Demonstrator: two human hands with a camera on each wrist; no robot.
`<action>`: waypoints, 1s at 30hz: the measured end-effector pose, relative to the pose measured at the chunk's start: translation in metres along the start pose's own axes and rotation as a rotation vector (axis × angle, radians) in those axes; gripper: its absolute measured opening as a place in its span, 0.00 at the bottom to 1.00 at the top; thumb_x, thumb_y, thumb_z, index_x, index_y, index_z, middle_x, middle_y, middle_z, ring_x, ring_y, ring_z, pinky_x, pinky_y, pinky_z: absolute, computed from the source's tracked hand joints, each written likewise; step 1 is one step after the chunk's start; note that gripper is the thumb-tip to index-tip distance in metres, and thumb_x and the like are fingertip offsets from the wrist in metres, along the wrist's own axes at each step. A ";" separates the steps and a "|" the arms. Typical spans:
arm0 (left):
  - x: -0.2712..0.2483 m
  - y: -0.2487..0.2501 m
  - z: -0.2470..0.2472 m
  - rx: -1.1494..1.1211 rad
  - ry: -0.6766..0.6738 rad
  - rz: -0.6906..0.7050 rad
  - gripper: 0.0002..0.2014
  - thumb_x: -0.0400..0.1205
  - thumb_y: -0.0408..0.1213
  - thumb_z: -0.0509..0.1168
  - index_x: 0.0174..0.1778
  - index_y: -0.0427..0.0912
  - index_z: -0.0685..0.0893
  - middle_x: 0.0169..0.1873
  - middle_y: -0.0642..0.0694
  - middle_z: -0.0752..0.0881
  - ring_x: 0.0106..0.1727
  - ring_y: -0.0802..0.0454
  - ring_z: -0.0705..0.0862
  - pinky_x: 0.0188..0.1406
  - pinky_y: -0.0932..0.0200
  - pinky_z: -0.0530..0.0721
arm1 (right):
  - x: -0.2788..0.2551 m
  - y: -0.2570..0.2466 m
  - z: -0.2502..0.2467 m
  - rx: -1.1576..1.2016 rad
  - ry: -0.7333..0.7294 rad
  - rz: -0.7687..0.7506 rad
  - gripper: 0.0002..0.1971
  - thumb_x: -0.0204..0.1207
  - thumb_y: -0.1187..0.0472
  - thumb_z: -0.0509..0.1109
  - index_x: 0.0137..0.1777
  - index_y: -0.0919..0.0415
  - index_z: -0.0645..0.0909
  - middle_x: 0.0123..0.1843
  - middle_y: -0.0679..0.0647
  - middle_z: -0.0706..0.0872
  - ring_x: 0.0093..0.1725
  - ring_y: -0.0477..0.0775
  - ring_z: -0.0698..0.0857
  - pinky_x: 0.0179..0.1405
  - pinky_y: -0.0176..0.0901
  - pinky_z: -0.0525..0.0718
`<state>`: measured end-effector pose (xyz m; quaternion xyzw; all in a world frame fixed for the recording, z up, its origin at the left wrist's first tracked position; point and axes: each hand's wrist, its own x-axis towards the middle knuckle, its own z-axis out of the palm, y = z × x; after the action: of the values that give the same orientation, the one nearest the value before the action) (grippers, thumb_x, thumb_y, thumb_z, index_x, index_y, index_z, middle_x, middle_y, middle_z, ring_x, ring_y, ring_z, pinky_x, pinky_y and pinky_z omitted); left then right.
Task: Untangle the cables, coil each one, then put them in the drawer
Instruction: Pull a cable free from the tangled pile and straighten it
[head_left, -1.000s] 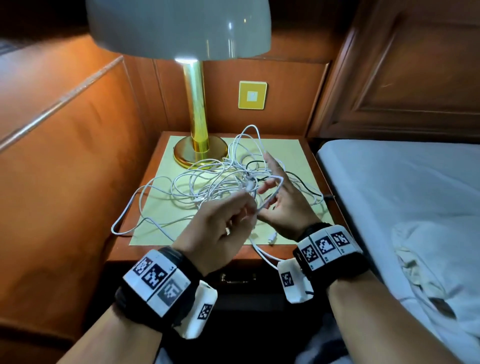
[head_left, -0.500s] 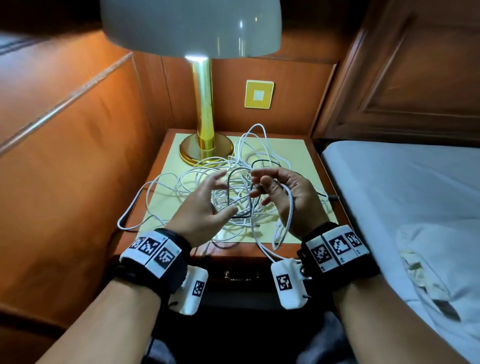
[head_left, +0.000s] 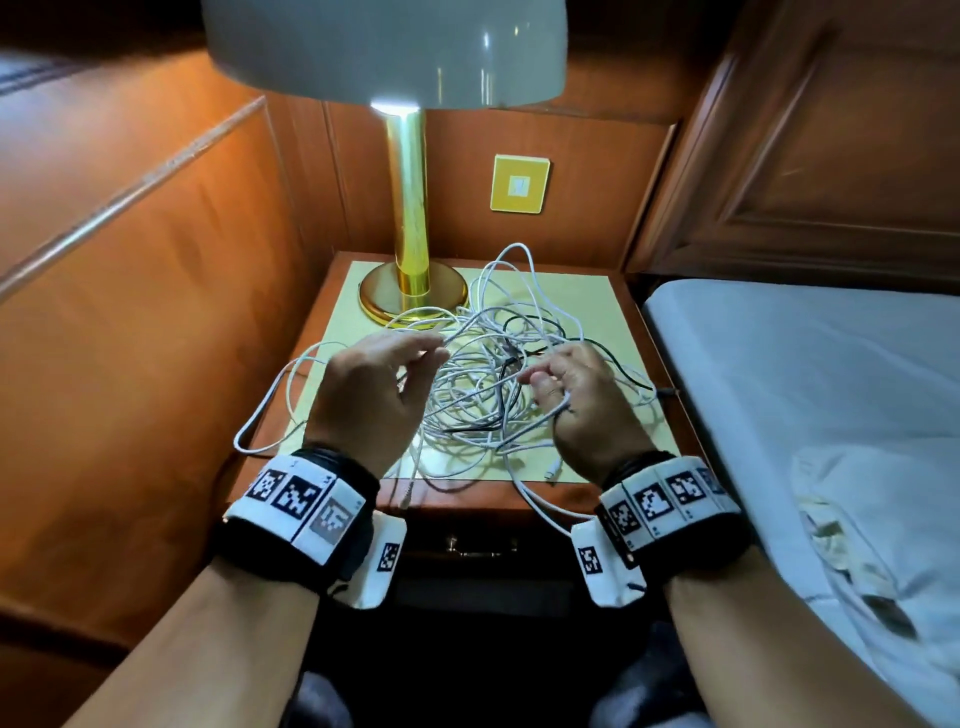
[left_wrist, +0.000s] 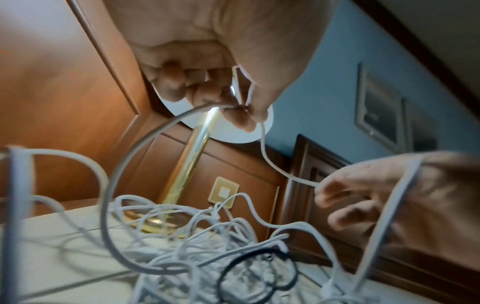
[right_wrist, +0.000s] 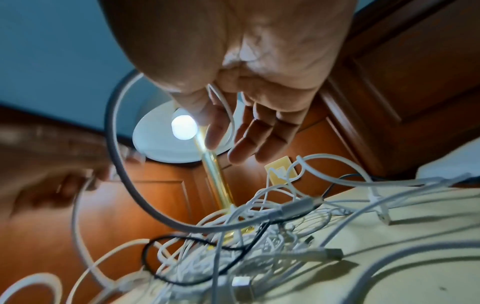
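A tangle of white cables (head_left: 483, 384) with one black cable (head_left: 623, 374) threaded through it lies on the yellow mat (head_left: 582, 296) of the nightstand (head_left: 670, 421). My left hand (head_left: 421, 358) hovers over the left of the pile and pinches a white cable (left_wrist: 233, 107) between thumb and fingertips. That strand runs across to my right hand (head_left: 545, 374), which holds it at the fingertips (left_wrist: 318, 185). Another white loop (right_wrist: 228, 115) passes round the right thumb. The drawer (head_left: 475, 545) below the front edge is closed.
A brass lamp (head_left: 410, 291) stands at the back left of the mat, its shade overhead. Wood panelling closes off the left and back. A bed (head_left: 805, 389) borders the right side. One cable loop (head_left: 249, 441) hangs off the left edge, and plug ends (head_left: 553, 473) lie near the front.
My hands have drawn apart: the left has moved left with a white cable pinched, the right has shifted right. The strand between them is pulled out of the pile.
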<state>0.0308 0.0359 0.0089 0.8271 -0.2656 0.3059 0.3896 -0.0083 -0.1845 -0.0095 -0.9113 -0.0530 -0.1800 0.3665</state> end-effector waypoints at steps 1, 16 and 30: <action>-0.002 0.003 0.002 -0.029 -0.011 0.028 0.06 0.81 0.36 0.74 0.51 0.40 0.93 0.43 0.44 0.93 0.40 0.50 0.89 0.45 0.66 0.82 | 0.000 -0.004 0.005 0.030 -0.054 -0.013 0.15 0.84 0.57 0.60 0.59 0.61 0.86 0.55 0.53 0.76 0.52 0.50 0.81 0.58 0.47 0.83; -0.009 0.046 -0.002 -0.691 -0.253 -0.149 0.14 0.84 0.34 0.68 0.65 0.38 0.86 0.41 0.44 0.90 0.35 0.45 0.89 0.41 0.50 0.91 | -0.013 -0.047 0.031 0.340 -0.409 0.047 0.07 0.72 0.46 0.71 0.37 0.45 0.79 0.30 0.38 0.84 0.31 0.33 0.83 0.33 0.25 0.75; -0.018 0.010 0.005 -0.501 -0.520 -0.342 0.28 0.75 0.54 0.67 0.74 0.61 0.76 0.65 0.60 0.84 0.63 0.62 0.83 0.60 0.63 0.81 | 0.008 -0.040 -0.016 1.432 0.162 0.388 0.12 0.87 0.65 0.54 0.46 0.66 0.77 0.35 0.60 0.87 0.34 0.58 0.89 0.47 0.53 0.92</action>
<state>0.0135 0.0303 -0.0015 0.7887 -0.2801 -0.0574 0.5443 -0.0147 -0.1668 0.0298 -0.4263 0.0315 -0.1003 0.8985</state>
